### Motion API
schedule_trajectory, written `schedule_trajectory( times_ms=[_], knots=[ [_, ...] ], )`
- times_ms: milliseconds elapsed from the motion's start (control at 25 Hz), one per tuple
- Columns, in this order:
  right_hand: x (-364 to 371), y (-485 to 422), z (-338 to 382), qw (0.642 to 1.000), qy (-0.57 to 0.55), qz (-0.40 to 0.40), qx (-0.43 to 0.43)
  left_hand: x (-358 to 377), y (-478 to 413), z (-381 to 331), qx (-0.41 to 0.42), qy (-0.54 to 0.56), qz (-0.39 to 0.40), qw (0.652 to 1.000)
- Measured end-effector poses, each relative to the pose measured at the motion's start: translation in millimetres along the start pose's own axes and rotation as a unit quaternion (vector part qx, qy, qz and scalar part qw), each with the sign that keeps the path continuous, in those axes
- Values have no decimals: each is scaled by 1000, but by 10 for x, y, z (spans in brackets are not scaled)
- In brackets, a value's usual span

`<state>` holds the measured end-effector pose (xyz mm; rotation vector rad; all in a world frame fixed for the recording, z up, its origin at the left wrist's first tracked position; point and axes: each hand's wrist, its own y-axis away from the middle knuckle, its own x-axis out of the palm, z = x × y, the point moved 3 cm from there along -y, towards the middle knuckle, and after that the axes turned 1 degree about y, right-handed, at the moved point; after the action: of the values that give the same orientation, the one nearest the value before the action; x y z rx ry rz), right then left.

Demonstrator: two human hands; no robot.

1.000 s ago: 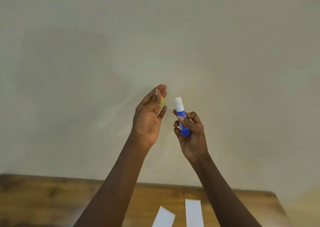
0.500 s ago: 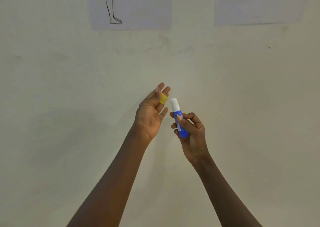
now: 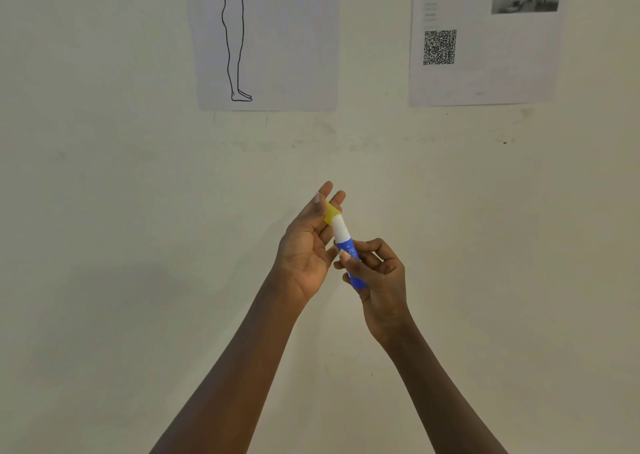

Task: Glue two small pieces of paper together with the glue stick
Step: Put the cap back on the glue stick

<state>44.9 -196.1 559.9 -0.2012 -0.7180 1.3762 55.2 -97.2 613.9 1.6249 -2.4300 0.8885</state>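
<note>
Right hand (image 3: 377, 273) grips the blue plastic glue stick (image 3: 348, 249) by its barrel, raised before the cream wall (image 3: 104, 211). Left hand (image 3: 308, 242), fingers loosely spread, pinches the small yellow cap (image 3: 330, 213) touching the stick's white tip.

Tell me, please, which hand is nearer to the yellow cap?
Left. The left hand pinches the yellow cap in its fingertips, at the glue stick's white tip. The right hand grips the stick's blue barrel, below the cap.
</note>
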Motion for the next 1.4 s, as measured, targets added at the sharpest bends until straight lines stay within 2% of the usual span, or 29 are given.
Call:
schedule_trajectory(
  times_ms=[240, 360, 480, 560, 760, 920, 1120, 1280, 1400],
  knots=[
    [13, 64, 71, 1000, 28, -7, -10, -14, 87, -40, 8, -22, -8, 1000],
    [43, 97, 93, 1000, 21, -1, -12, -40, 126, -71, 18, 32, -21, 999],
    [83, 123, 100, 999, -36, 0, -2, -96, 146, -78, 17, 81, -71, 994],
    [111, 130, 102, 997, -80, 3, 5, -103, 166, -59, 10, 47, -86, 995],
    [181, 94, 91, 990, -142, -1, 14, -48, 212, 8, -8, -144, -38, 989],
    [228, 81, 71, 989, -147, 13, 22, -70, 195, -28, -8, -162, -44, 986],
    [224, 89, -4, 972, -207, 7, 110, -76, 186, -70, -1, -153, -44, 987],
    [213, 94, -19, 970, -192, -5, 150, -121, 189, -38, -12, -153, -70, 986],
    [221, 136, -47, 961, -174, 9, 215, -129, 169, -64, -7, -137, -77, 988]
  ],
)
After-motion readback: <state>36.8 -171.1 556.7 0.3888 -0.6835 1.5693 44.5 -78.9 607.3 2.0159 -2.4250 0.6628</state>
